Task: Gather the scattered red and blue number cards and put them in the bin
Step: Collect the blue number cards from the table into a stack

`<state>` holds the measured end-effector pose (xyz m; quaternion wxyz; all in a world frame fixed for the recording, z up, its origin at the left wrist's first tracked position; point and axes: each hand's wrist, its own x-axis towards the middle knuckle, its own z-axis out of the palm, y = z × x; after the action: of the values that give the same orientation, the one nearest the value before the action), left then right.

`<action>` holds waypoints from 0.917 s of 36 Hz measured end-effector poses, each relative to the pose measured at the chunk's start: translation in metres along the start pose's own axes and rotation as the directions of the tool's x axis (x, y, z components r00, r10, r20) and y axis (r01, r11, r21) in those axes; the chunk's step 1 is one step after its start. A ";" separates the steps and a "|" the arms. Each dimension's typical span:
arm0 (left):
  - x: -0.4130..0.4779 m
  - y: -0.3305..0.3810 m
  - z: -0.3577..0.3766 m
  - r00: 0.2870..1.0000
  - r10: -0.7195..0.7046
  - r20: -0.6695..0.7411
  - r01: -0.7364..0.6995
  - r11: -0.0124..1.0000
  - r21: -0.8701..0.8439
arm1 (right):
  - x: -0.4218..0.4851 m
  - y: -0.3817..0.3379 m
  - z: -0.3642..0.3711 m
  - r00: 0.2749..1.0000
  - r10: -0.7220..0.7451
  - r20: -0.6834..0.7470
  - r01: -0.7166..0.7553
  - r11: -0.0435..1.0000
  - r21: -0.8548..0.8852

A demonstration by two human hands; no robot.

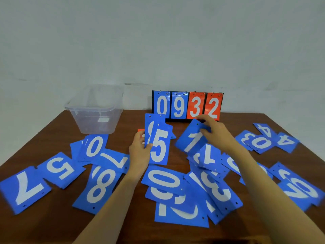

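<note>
Seen from the head, the left hand [139, 147] holds a small fan of cards upright above the table [52, 131]. Its thumb presses on the front of a blue 5 card [160, 147] and its fingers curl behind. Another blue card and a sliver of a red card [140, 131] show behind the 5. The right hand [213, 132] reaches forward just beside it, fingers curled over the far end of a blue 1 card [191, 138] and pinching it. That card is tilted, its near end over a heap of other blue cards. The clear bin [91, 118] stands at the far left of the table, well apart from both hands. Loose blue cards lie across the near half: a 7 [24, 189], an 8 [100, 185] and others to the left, an overlapping 0 [163, 178] and 3 [218, 191] between the forearms, and a 9 [299, 187] and 4 [286, 141] to the right. A scoreboard [187, 106] stands at the far edge, reading 0 9 in blue and 3 2 in red, just behind the right hand.
</note>
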<state>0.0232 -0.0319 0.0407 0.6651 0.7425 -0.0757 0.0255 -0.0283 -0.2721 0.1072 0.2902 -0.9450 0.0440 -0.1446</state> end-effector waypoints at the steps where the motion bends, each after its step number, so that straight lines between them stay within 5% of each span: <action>1: -0.002 0.002 -0.001 0.999 0.043 -0.018 -0.042 0.997 0.070 | -0.008 -0.005 -0.011 0.999 0.004 0.047 -0.007 0.997 0.076; 4: -0.010 0.012 -0.001 0.988 0.149 -0.032 -0.139 0.967 0.212 | -0.027 -0.017 -0.032 0.982 0.002 0.189 -0.059 0.953 0.296; 7: -0.023 0.026 0.005 0.992 0.125 0.033 -0.128 0.989 0.071 | -0.043 -0.027 -0.031 0.965 -0.018 0.260 -0.092 0.910 0.405; 12: -0.056 0.044 0.015 0.967 0.035 0.251 0.008 0.986 -0.168 | -0.051 -0.025 -0.016 0.997 0.026 0.077 -0.051 0.940 0.337; 19: -0.081 0.039 0.012 0.954 -0.003 0.300 0.103 0.942 -0.319 | -0.067 -0.031 0.004 0.989 0.072 -0.129 -0.030 0.953 0.302; 24: -0.093 0.032 0.009 0.946 -0.056 0.320 0.148 0.951 -0.271 | -0.081 -0.029 0.019 0.974 0.186 -0.126 -0.111 0.886 0.450; 33: -0.106 0.014 0.018 0.895 -0.158 0.417 0.181 0.983 -0.016 | -0.090 -0.032 0.042 0.946 0.203 -0.252 -0.081 0.903 0.421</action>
<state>-0.0851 -0.0424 0.0380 0.6534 0.7164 -0.1509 -0.1924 -0.1012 -0.2080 0.0698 0.4799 -0.8268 0.1246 -0.2658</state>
